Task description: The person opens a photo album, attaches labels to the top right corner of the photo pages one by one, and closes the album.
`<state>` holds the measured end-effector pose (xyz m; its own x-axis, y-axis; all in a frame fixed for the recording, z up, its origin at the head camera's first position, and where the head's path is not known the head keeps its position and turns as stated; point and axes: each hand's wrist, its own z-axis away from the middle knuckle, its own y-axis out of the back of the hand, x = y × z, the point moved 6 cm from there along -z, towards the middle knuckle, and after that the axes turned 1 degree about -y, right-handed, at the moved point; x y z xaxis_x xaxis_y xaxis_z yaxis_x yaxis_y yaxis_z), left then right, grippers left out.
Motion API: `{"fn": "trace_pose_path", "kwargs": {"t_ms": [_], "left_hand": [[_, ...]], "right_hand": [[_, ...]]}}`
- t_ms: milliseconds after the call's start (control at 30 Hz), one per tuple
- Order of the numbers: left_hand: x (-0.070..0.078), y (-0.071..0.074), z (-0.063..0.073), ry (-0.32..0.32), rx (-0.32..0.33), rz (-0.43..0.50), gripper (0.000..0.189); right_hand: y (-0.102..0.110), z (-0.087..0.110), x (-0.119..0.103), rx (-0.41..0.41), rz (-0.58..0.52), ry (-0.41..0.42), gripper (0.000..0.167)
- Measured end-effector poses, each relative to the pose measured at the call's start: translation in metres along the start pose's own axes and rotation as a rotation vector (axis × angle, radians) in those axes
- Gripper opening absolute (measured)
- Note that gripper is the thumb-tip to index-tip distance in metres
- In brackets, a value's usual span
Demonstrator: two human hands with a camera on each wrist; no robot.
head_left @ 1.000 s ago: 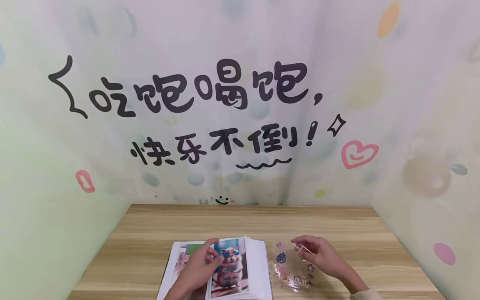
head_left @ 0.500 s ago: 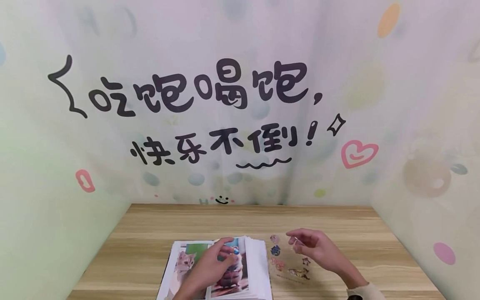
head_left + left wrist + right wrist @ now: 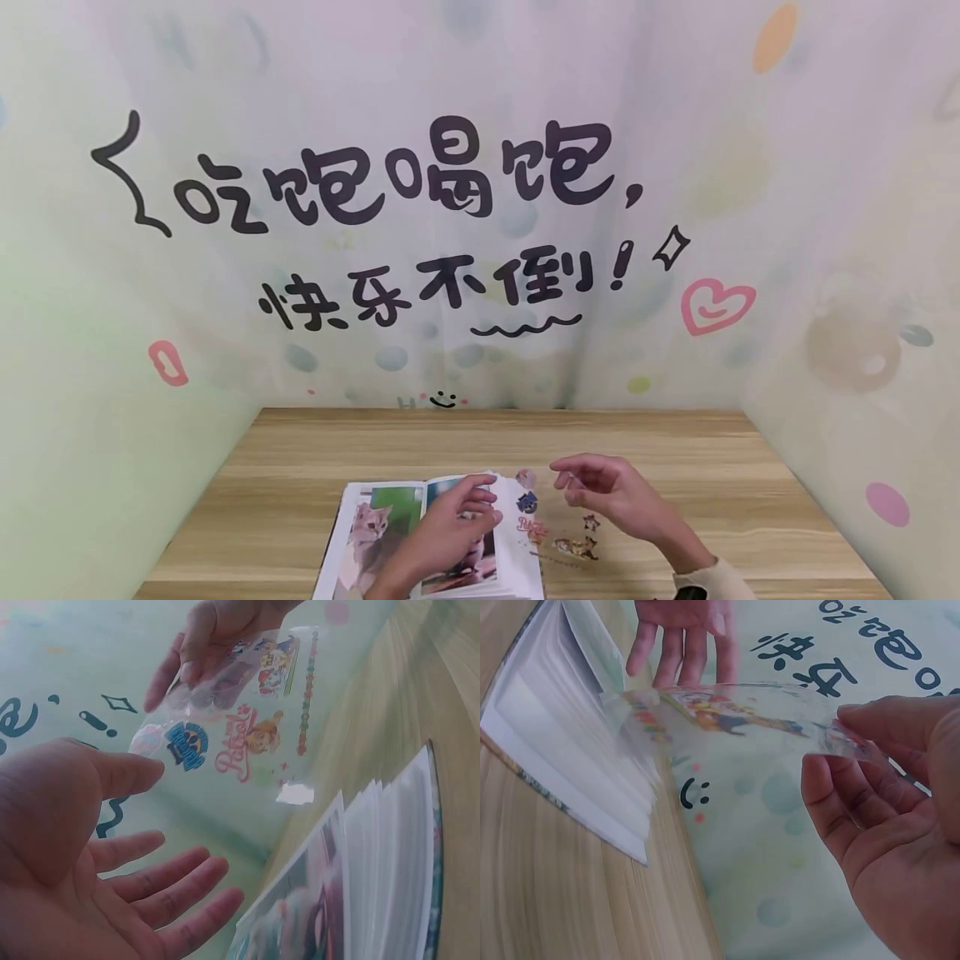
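Observation:
My right hand [image 3: 618, 500] pinches the edge of a clear sticker sheet [image 3: 735, 720] between thumb and fingers, in the air to the right of the album. Printed on the sheet are pink lettering, a blue badge and small cartoon figures, seen well in the left wrist view. An open photo album [image 3: 342, 550] lies on the table, a cat photo [image 3: 366, 546] on its left page. On the right page, a hamster photo [image 3: 483, 562] is largely hidden by my left hand [image 3: 442, 533]. That hand hovers palm toward the sheet, fingers spread and holding nothing.
The wooden table [image 3: 675, 442] reaches back to a printed curtain [image 3: 450, 358] with black lettering. Pale side walls [image 3: 862, 333] flank it. A thick stack of white pages [image 3: 562, 727] fans up on the album's right side.
My right hand has carried the sticker sheet left toward the album. My left hand has shifted right across the hamster photo, and its fingers have opened, uncovering the cat photo.

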<state>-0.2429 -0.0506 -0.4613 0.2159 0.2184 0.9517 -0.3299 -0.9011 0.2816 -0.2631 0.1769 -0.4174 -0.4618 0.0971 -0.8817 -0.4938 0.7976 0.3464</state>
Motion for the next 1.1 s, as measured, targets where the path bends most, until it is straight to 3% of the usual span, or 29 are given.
{"fn": "trace_pose_path", "kwargs": {"t_ms": [167,333,467,633,767,867,1000,1100], "left_hand": [[0.004,-0.008,-0.002,-0.04,-0.039,0.05,0.048],[0.006,-0.012,-0.004,-0.029,-0.054,0.14,0.045],[0.005,-0.014,-0.005,-0.002,-0.043,0.22,0.037],[0.001,-0.012,-0.005,0.02,0.006,0.241,0.027],[0.0,-0.011,-0.006,0.034,0.027,0.269,0.024],[-0.002,-0.012,-0.006,0.052,0.028,0.291,0.023],[-0.004,-0.012,-0.005,0.081,0.043,0.298,0.023],[-0.005,-0.012,-0.006,0.082,0.061,0.306,0.023]], "right_hand": [[-0.008,-0.004,-0.001,-0.024,-0.052,0.029,0.033],[-0.015,-0.006,0.002,-0.04,-0.093,0.044,0.033],[-0.018,-0.007,0.005,-0.049,-0.12,0.043,0.033],[-0.02,-0.007,0.009,-0.039,-0.089,0.021,0.031],[-0.021,-0.007,0.011,0.03,0.091,0.011,0.028],[-0.021,-0.008,0.008,0.125,0.301,0.044,0.029],[-0.025,-0.008,-0.004,0.259,0.524,0.133,0.034],[-0.03,-0.008,-0.014,0.321,0.593,0.229,0.036]]}}
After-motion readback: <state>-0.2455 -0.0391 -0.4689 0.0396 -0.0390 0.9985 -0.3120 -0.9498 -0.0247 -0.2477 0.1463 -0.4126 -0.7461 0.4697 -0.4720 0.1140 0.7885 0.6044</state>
